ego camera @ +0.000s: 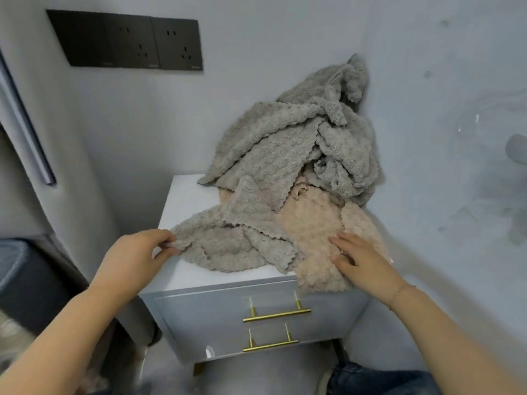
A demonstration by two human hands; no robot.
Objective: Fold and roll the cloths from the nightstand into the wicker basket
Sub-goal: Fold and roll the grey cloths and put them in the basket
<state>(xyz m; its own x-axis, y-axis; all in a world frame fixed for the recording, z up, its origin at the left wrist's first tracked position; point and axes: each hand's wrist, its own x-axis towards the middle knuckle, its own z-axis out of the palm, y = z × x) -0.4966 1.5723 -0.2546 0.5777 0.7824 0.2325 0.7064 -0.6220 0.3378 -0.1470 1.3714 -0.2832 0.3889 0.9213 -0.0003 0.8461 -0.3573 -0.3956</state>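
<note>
Head view: your left hand is pinching the grey cloth at the nightstand front-left corner, its length running rightward toward your right hand, lying flat with fingers spread on the beige cloth.

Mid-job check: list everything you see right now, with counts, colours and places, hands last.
fluffy grey cloths: several, count unclear, heaped on the nightstand against the wall corner
fluffy peach cloth: at least one, partly under the grey ones, hanging over the front right edge
white two-drawer nightstand: one, centre
gold bar handles: two, on the drawer fronts
black wall socket panel: one, upper left wall
wicker basket: not in view
left hand: pinches a grey cloth's corner
right hand: fingers flat on the peach cloth
</note>
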